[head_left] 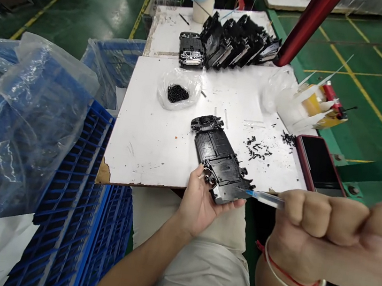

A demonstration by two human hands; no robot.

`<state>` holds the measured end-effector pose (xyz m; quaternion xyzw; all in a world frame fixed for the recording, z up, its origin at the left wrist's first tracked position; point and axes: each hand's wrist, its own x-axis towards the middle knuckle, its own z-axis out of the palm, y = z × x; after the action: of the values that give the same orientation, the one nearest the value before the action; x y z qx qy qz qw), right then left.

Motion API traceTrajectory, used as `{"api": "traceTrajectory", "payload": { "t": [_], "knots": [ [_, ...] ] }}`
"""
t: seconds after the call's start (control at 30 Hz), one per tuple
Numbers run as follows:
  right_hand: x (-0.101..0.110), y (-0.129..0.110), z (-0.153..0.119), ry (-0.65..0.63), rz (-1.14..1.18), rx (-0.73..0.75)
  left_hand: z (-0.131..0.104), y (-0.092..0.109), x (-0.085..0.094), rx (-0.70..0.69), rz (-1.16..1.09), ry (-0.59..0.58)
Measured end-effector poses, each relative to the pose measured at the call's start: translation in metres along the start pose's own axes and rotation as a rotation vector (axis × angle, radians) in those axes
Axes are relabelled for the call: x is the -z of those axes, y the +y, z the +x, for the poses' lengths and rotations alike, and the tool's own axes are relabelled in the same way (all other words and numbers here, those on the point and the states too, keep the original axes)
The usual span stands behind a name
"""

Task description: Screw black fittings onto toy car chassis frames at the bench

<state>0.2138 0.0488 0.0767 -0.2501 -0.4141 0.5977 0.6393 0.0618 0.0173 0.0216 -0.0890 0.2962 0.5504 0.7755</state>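
Note:
My left hand (199, 206) holds the near end of a black car-chassis-like part (222, 161), tilted over the table's front edge. In my right hand (329, 224), closed in a fist, is a thin translucent tube with a blue tip (264, 198); the tip reaches the right near corner of the black part. A clear plastic bag (163, 87) with small black pieces (178, 94) lies behind the part. Loose black bits (257, 148) are scattered to its right.
Several black chassis parts (233, 42) stand at the back beside a blue-lidded cup (201, 2). A phone (320, 163) lies at the right edge, near a red post (308, 29). Blue crates (71, 183) are at left.

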Motion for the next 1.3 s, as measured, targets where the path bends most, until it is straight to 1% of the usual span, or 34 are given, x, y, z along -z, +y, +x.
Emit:
{"api": "traceTrajectory", "payload": {
  "t": [0.07,0.1,0.17,0.23,0.33,0.53,0.73,0.87,1.03,1.3],
  "knots": [
    [-0.010,0.009,0.001,-0.048,0.056,0.051,0.003,-0.001,-0.003,0.014,0.007,0.015],
    [-0.014,0.013,0.001,-0.047,0.074,0.068,0.005,-0.002,-0.005,0.020,0.008,0.022],
    [-0.017,0.022,0.001,-0.004,0.101,0.073,0.009,-0.003,-0.007,0.032,0.008,0.034],
    [-0.018,0.029,0.001,0.030,0.111,0.082,0.011,-0.005,-0.008,0.038,0.000,0.033],
    [-0.015,0.037,0.001,0.014,0.114,0.102,0.014,-0.006,-0.008,0.032,-0.024,0.013],
    [-0.010,0.047,0.000,-0.018,0.118,0.121,0.014,-0.007,-0.006,0.030,-0.009,0.023],
    [-0.012,0.053,-0.001,-0.014,0.138,0.144,0.015,-0.008,-0.007,0.027,0.017,0.055],
    [-0.013,0.054,-0.002,0.011,0.116,0.144,0.015,-0.008,-0.007,0.027,0.024,0.069],
    [-0.013,0.054,-0.001,0.020,0.085,0.130,0.015,-0.008,-0.007,0.026,0.026,0.070],
    [-0.012,0.055,0.001,0.007,0.105,0.117,0.016,-0.009,-0.006,0.034,0.022,0.053]
  ]
}}
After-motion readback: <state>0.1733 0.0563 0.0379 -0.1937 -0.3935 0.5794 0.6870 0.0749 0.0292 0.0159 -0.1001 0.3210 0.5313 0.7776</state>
